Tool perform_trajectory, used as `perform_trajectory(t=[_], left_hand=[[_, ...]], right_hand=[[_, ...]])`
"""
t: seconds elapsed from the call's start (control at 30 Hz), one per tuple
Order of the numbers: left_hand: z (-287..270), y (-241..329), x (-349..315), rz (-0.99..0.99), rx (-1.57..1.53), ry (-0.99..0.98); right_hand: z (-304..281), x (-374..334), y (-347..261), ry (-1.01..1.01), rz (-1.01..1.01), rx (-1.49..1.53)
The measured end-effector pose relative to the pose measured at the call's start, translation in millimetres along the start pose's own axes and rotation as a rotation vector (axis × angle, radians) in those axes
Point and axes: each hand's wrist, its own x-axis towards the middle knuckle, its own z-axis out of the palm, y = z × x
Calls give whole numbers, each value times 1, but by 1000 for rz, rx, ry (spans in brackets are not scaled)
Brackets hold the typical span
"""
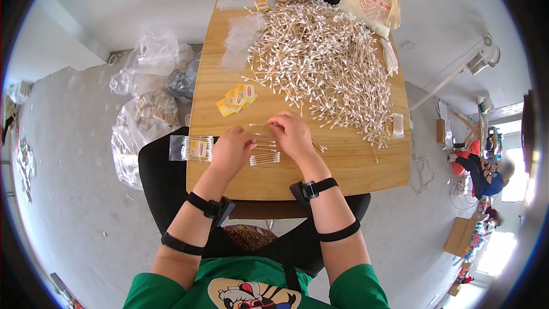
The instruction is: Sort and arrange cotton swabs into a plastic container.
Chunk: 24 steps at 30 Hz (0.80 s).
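Currently, head view | left hand (230, 151): fingers bunched, hold unclear; right hand (295, 138): apparently pinching a swab (259, 125) | row (264, 159) between them toward six o'clock, pile (326, 63) at one | likely gathering swabs; next move calls for light fingertips, ends aligned

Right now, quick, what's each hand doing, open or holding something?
Left hand: fingers bent near cotton swabs; can't tell whether it's holding any.
Right hand: fingers bent at one cotton swab; grip can't be told.

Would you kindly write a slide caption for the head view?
Left hand and right hand among cotton swabs on a wooden table, before a large swab heap.
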Motion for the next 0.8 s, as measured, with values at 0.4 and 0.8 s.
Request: perform_trajectory(t=[0.4, 0.8], left_hand=[[21, -6, 21, 229, -76, 144], [44, 17, -26, -198, -1013, 269]], right_hand=[[-2, -12, 4, 0, -117, -213], [10, -58, -3, 245, 30, 416]])
